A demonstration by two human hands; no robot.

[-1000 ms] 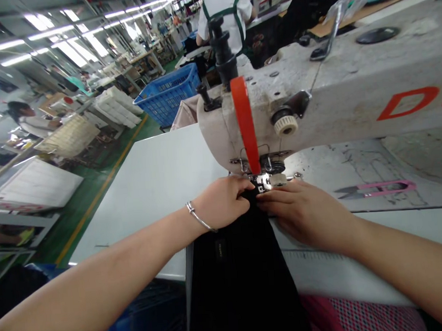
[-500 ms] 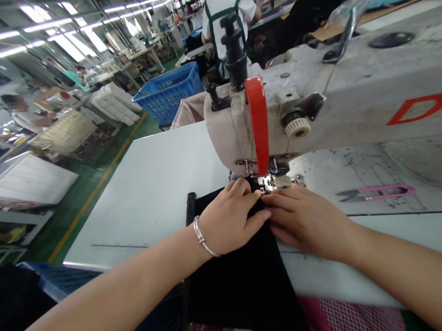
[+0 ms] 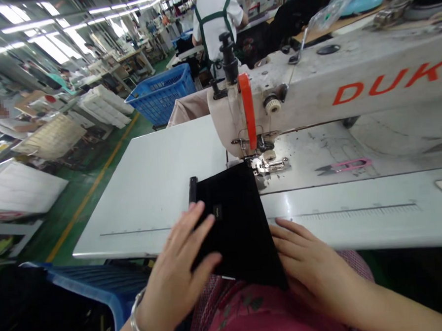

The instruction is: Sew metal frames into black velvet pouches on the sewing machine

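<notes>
A black fabric piece (image 3: 239, 228) with a small dark label (image 3: 218, 212) lies on the sewing table, its far corner by the presser foot (image 3: 260, 166) of the sewing machine (image 3: 225, 111). My left hand (image 3: 182, 271), with a silver bangle at the wrist, is over the fabric's left edge, fingers spread and slightly blurred. Flat against the right edge rests my right hand (image 3: 311, 259), its fingers stretched out and their tips partly tucked by the cloth. A black strip (image 3: 193, 189) runs along the fabric's left side, partly behind my left hand.
Pink-handled thread snips (image 3: 345, 166) lie on the machine bed to the right. The white table (image 3: 158, 173) has a printed ruler scale. A blue crate (image 3: 112, 294) with dark cloth stands low at left, another blue basket (image 3: 165, 92) beyond the table. A person in white (image 3: 216, 27) works behind.
Both hands have moved back from the presser foot toward my body. The left hand has opened and lifted off; the fabric's label is now exposed. My view has shifted.
</notes>
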